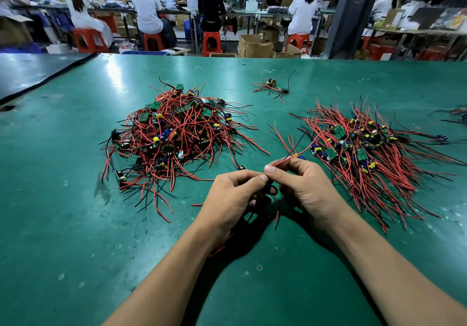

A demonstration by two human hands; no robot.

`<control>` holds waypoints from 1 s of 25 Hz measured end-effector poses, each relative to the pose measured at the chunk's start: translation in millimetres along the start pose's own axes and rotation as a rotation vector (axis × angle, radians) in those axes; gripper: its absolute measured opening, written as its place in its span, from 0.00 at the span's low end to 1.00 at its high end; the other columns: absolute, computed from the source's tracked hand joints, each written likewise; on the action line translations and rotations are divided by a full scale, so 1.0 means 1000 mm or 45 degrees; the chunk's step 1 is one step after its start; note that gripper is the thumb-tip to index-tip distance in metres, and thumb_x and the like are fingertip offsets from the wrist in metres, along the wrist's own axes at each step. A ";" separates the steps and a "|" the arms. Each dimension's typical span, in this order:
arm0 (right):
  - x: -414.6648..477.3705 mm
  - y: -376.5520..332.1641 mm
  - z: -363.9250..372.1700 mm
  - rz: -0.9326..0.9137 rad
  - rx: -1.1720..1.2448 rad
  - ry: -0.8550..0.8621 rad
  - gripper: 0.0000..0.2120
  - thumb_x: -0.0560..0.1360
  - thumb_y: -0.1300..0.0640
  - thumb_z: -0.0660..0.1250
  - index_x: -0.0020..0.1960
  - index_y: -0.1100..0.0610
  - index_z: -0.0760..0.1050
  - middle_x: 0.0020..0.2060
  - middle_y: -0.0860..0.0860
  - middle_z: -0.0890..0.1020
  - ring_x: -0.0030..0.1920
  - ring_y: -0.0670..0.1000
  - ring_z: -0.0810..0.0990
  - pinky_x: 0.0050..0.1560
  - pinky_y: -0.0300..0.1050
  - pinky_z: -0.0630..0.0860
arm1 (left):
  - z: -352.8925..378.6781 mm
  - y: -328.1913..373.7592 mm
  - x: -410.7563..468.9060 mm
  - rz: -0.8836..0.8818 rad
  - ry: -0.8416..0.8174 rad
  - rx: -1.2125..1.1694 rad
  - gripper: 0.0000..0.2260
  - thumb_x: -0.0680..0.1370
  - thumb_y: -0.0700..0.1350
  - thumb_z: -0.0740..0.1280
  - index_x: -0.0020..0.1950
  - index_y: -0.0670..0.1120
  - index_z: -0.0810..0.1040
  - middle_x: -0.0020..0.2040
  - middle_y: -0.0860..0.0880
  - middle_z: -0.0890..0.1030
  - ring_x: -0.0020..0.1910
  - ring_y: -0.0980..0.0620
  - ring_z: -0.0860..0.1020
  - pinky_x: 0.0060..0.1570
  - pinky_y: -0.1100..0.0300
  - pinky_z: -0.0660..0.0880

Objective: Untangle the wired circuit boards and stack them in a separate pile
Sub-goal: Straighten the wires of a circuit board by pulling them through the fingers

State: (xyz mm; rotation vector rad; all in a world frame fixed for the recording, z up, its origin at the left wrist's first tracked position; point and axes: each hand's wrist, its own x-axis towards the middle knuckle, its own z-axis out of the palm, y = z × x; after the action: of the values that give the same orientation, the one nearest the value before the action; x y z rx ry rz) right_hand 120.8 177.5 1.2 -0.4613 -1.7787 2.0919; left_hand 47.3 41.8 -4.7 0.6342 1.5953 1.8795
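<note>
- Left hand [235,194] curled round one small board [267,187]; right hand [303,186] pinching its thin red wire [290,158], slanting up and right
- To the left, one tangled heap [174,138]: green boards, red and black wires
- To the right, one combed pile [366,149], wires fanned toward near right
- Farther back, one small cluster [271,87]; glossy green table [75,224]

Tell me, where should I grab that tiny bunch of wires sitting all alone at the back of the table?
Probably by the little board with yellow and blue parts in the small bunch, coming straight down from above. It lies on the green table, and its wires fan out loosely sideways, so pulling a wire end would likely just drag it.
</note>
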 end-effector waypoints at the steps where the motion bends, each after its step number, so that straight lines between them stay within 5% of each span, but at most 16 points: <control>1: 0.000 0.001 0.002 -0.025 -0.019 0.030 0.05 0.71 0.55 0.77 0.40 0.53 0.82 0.23 0.46 0.75 0.22 0.43 0.69 0.24 0.34 0.68 | 0.000 0.001 0.000 0.005 0.014 0.002 0.08 0.79 0.39 0.67 0.44 0.42 0.84 0.37 0.45 0.84 0.29 0.57 0.76 0.29 0.68 0.72; 5: 0.002 0.006 0.007 -0.124 -0.126 0.118 0.05 0.74 0.56 0.75 0.40 0.53 0.83 0.25 0.44 0.78 0.24 0.41 0.73 0.26 0.36 0.72 | 0.001 0.000 0.000 0.008 0.058 -0.002 0.08 0.78 0.40 0.68 0.43 0.40 0.85 0.37 0.43 0.84 0.31 0.52 0.75 0.31 0.64 0.73; 11: 0.016 0.006 -0.011 -0.265 -0.446 0.316 0.09 0.75 0.53 0.74 0.40 0.58 0.82 0.23 0.40 0.76 0.22 0.40 0.69 0.26 0.29 0.62 | 0.005 0.000 0.001 0.007 0.079 0.080 0.08 0.77 0.40 0.69 0.39 0.43 0.85 0.38 0.42 0.85 0.34 0.49 0.77 0.36 0.60 0.73; 16: 0.024 0.005 -0.024 -0.317 -0.346 0.449 0.09 0.74 0.55 0.75 0.35 0.52 0.82 0.27 0.43 0.78 0.22 0.42 0.65 0.23 0.33 0.63 | 0.005 -0.001 0.000 0.002 0.012 0.089 0.07 0.76 0.38 0.68 0.41 0.38 0.84 0.37 0.41 0.84 0.34 0.46 0.80 0.37 0.58 0.77; 21: 0.031 0.005 -0.037 -0.342 -0.315 0.629 0.08 0.73 0.54 0.76 0.39 0.56 0.81 0.25 0.43 0.75 0.26 0.46 0.67 0.34 0.40 0.63 | 0.005 0.000 -0.001 -0.012 -0.035 0.108 0.06 0.76 0.37 0.69 0.40 0.39 0.84 0.37 0.41 0.85 0.32 0.48 0.78 0.34 0.62 0.76; 25: 0.027 -0.003 -0.027 -0.261 0.000 0.603 0.07 0.76 0.59 0.72 0.40 0.55 0.79 0.27 0.47 0.74 0.22 0.44 0.66 0.21 0.35 0.61 | 0.003 0.000 -0.002 -0.006 -0.046 0.084 0.07 0.76 0.36 0.68 0.41 0.35 0.83 0.36 0.41 0.84 0.31 0.49 0.78 0.32 0.63 0.75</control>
State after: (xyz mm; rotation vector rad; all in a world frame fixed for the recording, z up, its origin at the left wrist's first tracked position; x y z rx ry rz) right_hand 109.7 214.3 -1.0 -0.6777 -1.4785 1.6710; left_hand 50.8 42.4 -4.4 0.6884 1.6398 1.8081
